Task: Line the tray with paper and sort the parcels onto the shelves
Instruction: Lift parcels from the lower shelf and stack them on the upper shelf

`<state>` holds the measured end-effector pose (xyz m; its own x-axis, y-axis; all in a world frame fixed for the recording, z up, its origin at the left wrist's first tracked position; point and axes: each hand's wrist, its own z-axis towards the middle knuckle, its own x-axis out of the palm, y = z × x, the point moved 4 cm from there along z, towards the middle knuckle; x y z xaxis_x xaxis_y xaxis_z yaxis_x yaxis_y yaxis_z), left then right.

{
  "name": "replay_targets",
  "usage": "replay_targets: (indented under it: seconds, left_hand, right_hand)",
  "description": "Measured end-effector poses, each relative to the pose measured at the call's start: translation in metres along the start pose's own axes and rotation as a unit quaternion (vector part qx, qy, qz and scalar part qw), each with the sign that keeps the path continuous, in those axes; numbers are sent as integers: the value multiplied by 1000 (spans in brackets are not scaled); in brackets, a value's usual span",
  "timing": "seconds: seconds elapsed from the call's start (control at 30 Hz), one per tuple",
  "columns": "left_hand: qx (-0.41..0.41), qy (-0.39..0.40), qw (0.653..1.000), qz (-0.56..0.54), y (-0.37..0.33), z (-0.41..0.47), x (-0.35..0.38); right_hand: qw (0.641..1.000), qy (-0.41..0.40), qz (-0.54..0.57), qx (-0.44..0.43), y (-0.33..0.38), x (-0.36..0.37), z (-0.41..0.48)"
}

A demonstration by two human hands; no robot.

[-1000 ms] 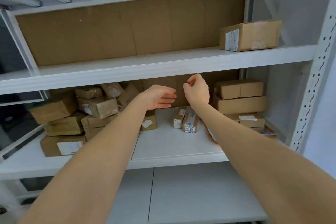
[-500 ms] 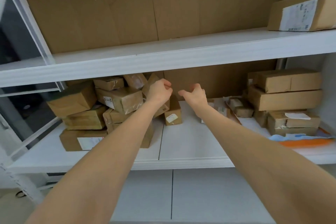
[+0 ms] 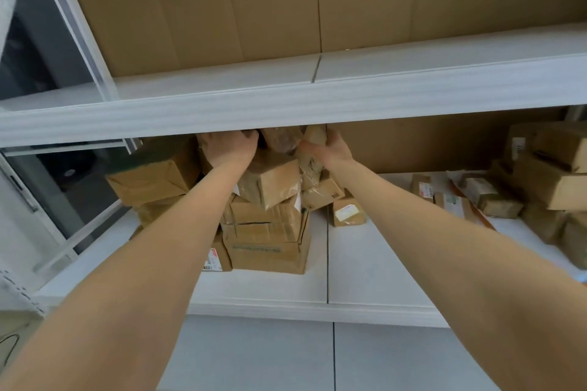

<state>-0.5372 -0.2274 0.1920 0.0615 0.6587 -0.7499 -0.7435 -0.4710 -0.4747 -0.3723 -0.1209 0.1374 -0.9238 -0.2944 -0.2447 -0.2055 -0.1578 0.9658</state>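
Sorting step: the right hand (image 3: 330, 151) grips a small parcel (image 3: 316, 136) atop the pile (image 3: 270, 200) — the left hand's (image 3: 230, 149) grasp cannot be determined. The next move likely calls for a steady lift.

White metal shelving (image 3: 286, 105), backed with brown cardboard sheets (image 3: 222, 9), stands beside a dark glass panel (image 3: 41, 51) under soft, even light.

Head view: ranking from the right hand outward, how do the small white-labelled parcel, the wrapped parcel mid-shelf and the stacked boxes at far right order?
From the right hand, which grips the top parcel of the pile:
1. labelled parcel, just below the hand, beside the pile.
2. wrapped parcel, further right, midway along the shelf.
3. stacked boxes, at its far right end.
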Motion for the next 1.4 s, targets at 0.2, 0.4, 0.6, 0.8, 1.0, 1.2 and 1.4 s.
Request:
replay_targets:
  seconds: [0.2,0.4,0.6,0.8,1.0,1.2,1.4]
  left_hand:
    - [11,48,998,-34,10,25,9]
    - [39,15,997,-69,11,36,14]
    - [30,11,999,-43,5,25,4]
    - [8,54,998,20,8,3,1]
    - [26,58,998,27,-7,-8,-10]
    - [70,48,996,39,-22,-9,-17]
    - [136,96,986,-5,-8,6,-12]
  right_hand:
    - [999,13,-1,-35,9,22,28]
    - [996,-13,-7,-91,22,50,39]
    - [993,-2,-89,-73,24,50,29]
    - [997,3,-75,17,18,35,5]
    - [996,-20,-88,29,13,15,-10]
    - [995,-35,-98,-1,44,23,-25]
    - [983,-89,-153,-38,64,53,-22]
